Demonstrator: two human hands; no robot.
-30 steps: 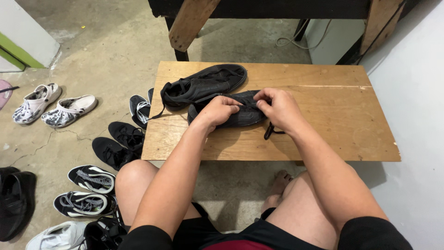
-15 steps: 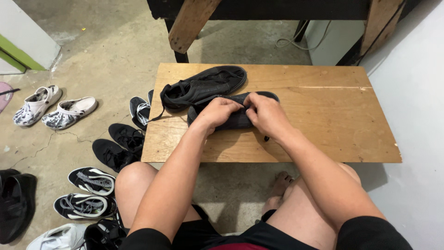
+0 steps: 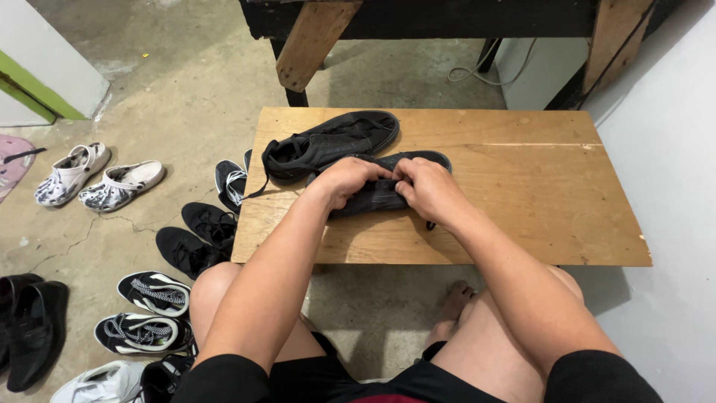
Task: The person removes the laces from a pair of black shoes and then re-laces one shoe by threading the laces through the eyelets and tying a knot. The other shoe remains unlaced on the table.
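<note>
Black canvas shoe (image 3: 373, 195) lies on its side on the plywood counter (image 3: 522, 194), toe pointing right, just in front of its mate (image 3: 328, 142). Both hands work at its laced upper. The left hand (image 3: 347, 179) is curled closed over the shoe near the tongue, pinching the lace or the fabric; which one cannot be told. The right hand (image 3: 429, 190) is closed likewise, fingertips meeting those of the left at mid-shoe. A lace end (image 3: 431, 223) shows below the right wrist.

Step in hand, as judged: lacing or tightening at the eyelets. The next move calls for a firm hold on the upper while the lace is drawn through evenly.

Other shoes (image 3: 198, 239) lie on the floor at left.
</note>
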